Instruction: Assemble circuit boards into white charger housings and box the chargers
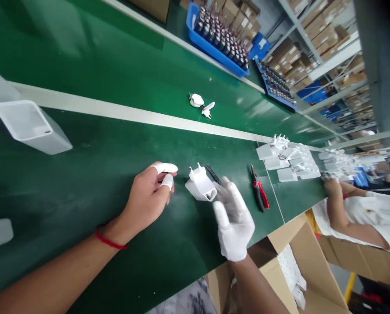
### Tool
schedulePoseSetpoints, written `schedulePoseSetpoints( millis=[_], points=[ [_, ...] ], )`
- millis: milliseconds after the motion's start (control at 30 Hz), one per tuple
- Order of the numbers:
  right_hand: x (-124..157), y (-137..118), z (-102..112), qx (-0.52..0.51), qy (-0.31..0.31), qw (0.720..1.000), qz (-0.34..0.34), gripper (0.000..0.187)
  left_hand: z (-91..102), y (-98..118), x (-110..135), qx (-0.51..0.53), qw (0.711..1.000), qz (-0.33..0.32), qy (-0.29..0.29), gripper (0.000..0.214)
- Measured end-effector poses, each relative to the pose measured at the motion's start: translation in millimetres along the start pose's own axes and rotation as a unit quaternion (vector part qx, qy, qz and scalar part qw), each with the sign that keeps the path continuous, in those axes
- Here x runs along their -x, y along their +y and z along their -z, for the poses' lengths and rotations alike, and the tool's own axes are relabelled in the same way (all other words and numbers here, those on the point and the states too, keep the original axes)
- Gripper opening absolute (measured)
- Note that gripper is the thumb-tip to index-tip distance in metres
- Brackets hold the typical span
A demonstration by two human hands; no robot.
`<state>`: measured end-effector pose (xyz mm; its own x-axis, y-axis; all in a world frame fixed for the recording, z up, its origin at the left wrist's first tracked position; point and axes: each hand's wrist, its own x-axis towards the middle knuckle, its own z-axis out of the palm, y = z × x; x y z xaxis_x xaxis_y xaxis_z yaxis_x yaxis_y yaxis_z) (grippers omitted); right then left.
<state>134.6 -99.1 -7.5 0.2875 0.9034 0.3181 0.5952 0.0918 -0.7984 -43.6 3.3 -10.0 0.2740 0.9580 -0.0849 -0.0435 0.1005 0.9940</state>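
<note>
A white plug-charger shell (200, 185) with two prongs pointing up lies on the green belt (100, 174) between my hands. My left hand (149, 198) rests just left of it, with white finger cots on two fingertips; its fingers are loosely stretched toward the shell and hold nothing. My right hand (234, 220) wears a white glove. Its fingers are spread and raised, and the fingertips reach the shell's right edge without gripping it. A thin black tool (213, 173) lies just behind the shell.
Red-handled pliers (259, 192) lie right of my right hand. A heap of white charger parts (286, 161) sits further right, where another person's arm (342, 209) works. A white open box (28, 126) stands at left. Blue trays (219, 39) stand at the far side, a cardboard box (299, 261) below the belt edge.
</note>
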Motion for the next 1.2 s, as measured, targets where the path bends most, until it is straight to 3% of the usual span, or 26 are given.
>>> schedulePoseSetpoints(
  millis=[67, 200, 367, 467, 567, 667, 733, 833, 900, 967, 1033, 1100, 1200],
  points=[
    [-3.7, -2.9, 6.7, 0.045, 0.018, 0.998, 0.037, 0.054, 0.4, 0.2, -0.7, -0.007, 1.0, -0.001, -0.006, 0.019],
    [-12.8, -2.8, 5.2, 0.202, -0.059, 0.962, 0.174, 0.054, 1.1, -1.0, -1.0, -0.024, 1.0, -0.002, -0.015, 0.019],
    [-16.9, -4.7, -9.7, 0.27, -0.049, 0.948, 0.159, 0.041, 1.2, -1.8, -0.7, -0.045, 0.999, -0.007, -0.023, 0.02],
    [-18.2, -8.2, -7.3, 0.314, -0.053, 0.936, 0.149, 0.039, 1.0, -2.4, -1.1, -0.078, 0.996, -0.019, -0.029, 0.022],
    [-19.1, -8.8, 5.5, 0.193, -0.12, 0.967, 0.113, 0.047, 1.6, -2.7, -1.6, -0.096, 0.995, -0.021, -0.032, 0.024],
    [-17.3, -5.9, 13.7, 0.015, -0.074, 0.996, 0.04, 0.059, 2.2, -2.1, -1.8, -0.104, 0.994, -0.019, -0.032, 0.025],
    [-17.1, -3.2, 9.6, 0.011, -0.025, 0.999, 0.039, 0.063, 2.1, -0.8, -1.6, -0.106, 0.994, -0.019, -0.035, 0.025],
    [-23.3, -0.5, -4.1, 0.064, -0.045, 0.995, 0.069, 0.057, 1.5, 2.9, -1.1, -0.102, 0.994, -0.012, -0.038, 0.023],
    [-32.4, -1.2, -7.0, -0.031, -0.043, 0.998, -0.018, 0.047, 1.7, 6.1, -1.2, -0.103, 0.994, -0.003, -0.038, 0.022],
    [-43.3, -3.4, 1.2, -0.221, -0.011, 0.963, -0.156, 0.04, 2.6, 8.9, -1.8, -0.111, 0.993, -0.001, -0.038, 0.022],
    [-53.2, -5.7, 18.4, -0.394, 0.03, 0.884, -0.249, 0.033, 4.0, 10.5, -2.6, -0.125, 0.991, -0.008, -0.042, 0.022],
    [-59.9, -6.1, 37.8, -0.488, 0.059, 0.824, -0.282, 0.025, 5.5, 10.3, -3.2, -0.148, 0.987, -0.016, -0.054, 0.023],
    [-62.6, -1.1, 59.3, -0.53, 0.084, 0.791, -0.293, 0.022, 7.6, 5.6, -3.7, -0.193, 0.98, -0.014, -0.049, 0.022]
  ],
)
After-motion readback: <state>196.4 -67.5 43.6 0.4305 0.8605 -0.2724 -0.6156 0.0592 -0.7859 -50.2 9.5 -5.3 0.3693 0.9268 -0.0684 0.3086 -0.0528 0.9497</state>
